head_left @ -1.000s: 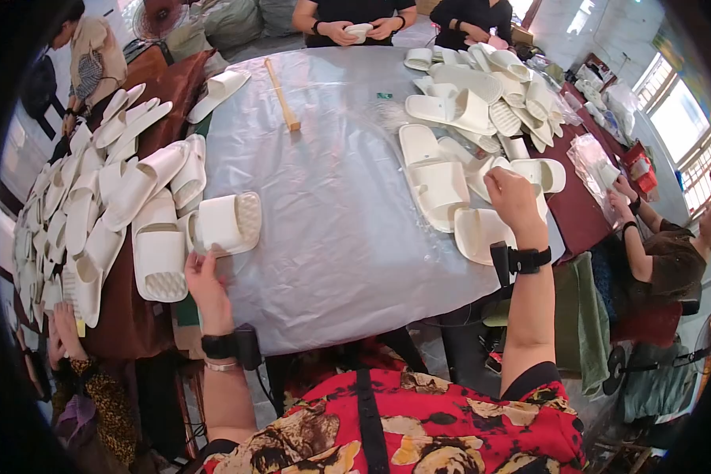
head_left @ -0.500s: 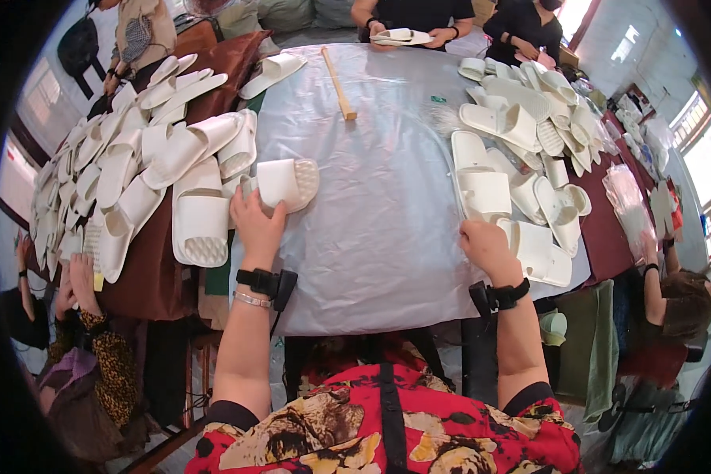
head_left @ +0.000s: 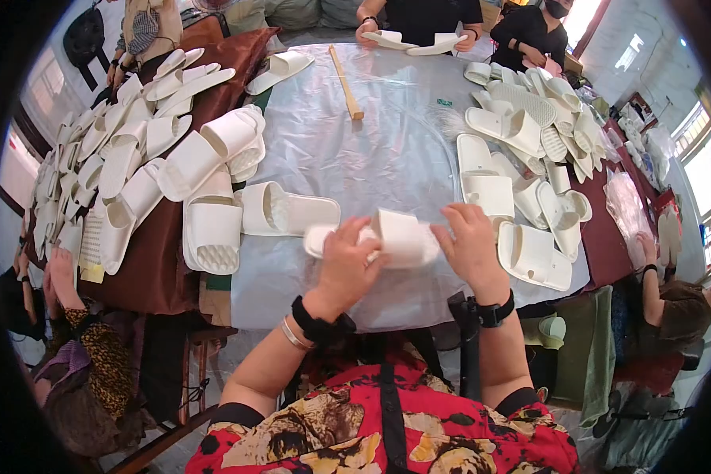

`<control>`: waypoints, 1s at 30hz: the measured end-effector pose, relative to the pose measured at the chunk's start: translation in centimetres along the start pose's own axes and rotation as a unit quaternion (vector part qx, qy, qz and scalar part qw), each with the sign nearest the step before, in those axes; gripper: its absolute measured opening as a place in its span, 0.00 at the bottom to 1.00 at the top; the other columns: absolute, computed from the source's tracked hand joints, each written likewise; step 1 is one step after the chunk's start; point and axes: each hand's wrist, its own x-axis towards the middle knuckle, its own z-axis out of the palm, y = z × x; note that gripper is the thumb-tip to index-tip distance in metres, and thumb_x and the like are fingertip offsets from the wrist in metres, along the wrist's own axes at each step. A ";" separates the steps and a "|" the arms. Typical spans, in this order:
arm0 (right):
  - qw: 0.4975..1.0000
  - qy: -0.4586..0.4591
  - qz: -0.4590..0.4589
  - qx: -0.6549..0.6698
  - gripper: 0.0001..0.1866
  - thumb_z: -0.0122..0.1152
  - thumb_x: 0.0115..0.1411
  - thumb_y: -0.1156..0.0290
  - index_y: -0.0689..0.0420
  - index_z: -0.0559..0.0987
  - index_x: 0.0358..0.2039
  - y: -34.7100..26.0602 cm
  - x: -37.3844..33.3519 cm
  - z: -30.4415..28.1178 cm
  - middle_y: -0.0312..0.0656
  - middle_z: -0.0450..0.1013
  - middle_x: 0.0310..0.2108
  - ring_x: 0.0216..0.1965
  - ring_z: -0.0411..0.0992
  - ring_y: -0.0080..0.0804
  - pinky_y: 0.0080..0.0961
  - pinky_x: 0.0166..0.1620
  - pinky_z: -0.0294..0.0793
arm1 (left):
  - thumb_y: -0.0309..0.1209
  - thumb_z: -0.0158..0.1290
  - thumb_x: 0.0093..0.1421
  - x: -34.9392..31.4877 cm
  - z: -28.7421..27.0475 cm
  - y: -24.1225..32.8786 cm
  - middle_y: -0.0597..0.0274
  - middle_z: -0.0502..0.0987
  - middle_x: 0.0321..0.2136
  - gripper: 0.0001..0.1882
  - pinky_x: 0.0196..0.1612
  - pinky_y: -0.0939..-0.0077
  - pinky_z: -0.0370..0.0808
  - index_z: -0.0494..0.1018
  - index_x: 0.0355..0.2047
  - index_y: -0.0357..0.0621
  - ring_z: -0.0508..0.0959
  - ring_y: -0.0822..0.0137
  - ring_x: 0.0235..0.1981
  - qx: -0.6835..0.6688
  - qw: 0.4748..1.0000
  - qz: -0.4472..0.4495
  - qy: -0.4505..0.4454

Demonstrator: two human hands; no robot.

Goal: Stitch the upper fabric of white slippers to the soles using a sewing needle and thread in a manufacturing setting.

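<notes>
A white slide slipper (head_left: 401,237) is held low over the near middle of the table, its strap toward the right, blurred by motion. My left hand (head_left: 346,265) grips its left end, fingers curled over the top. At the other end my right hand (head_left: 475,251) has thumb and fingers apart, close to the slipper's tip; whether it touches cannot be made out. Another white slipper (head_left: 312,213) lies sideways just beyond my left hand, strap on the left. Several white slippers (head_left: 213,225) are piled at the left, and several more (head_left: 533,251) sit beside my right hand.
Plastic sheeting (head_left: 371,158) covers the table, with a wooden stick (head_left: 344,83) on its far part. Across the table a person (head_left: 430,20) holds two white slippers. Other people work at both sides. A brown-covered surface (head_left: 138,284) bears the left pile.
My left hand has moved right from the left pile, bringing a slipper to the middle. My right hand, earlier closed, has spread its fingers. A second slipper now shows in the far person's hands.
</notes>
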 end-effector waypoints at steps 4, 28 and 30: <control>0.997 -0.054 0.054 0.032 0.20 0.63 0.52 0.59 0.62 0.76 0.38 -1.9 -0.5 1.7 0.48 0.74 0.33 0.39 0.71 0.46 0.41 0.42 0.71 | 0.36 0.60 0.50 0.3 -0.3 -0.8 0.47 0.68 0.51 0.16 0.56 0.53 0.60 0.77 0.39 0.47 0.65 0.47 0.55 -0.018 0.998 0.002 0.054; 0.995 -0.080 -0.053 0.016 0.21 0.55 0.50 0.75 0.67 0.73 0.46 -4.2 -2.8 5.3 0.56 0.69 0.46 0.50 0.67 0.52 0.38 0.54 0.68 | 0.15 0.47 0.50 -0.5 -0.6 -3.7 0.49 0.74 0.44 0.19 0.54 0.63 0.68 0.76 0.42 0.40 0.72 0.50 0.50 -0.084 0.996 0.006 0.021; 0.993 -0.084 -0.082 0.008 0.21 0.55 0.51 0.74 0.67 0.72 0.46 -4.0 -2.8 5.6 0.57 0.69 0.46 0.50 0.66 0.53 0.38 0.54 0.68 | 0.21 0.52 0.50 -1.0 -0.5 -4.6 0.49 0.73 0.47 0.19 0.55 0.60 0.65 0.75 0.44 0.43 0.69 0.49 0.53 -0.059 0.998 0.027 0.002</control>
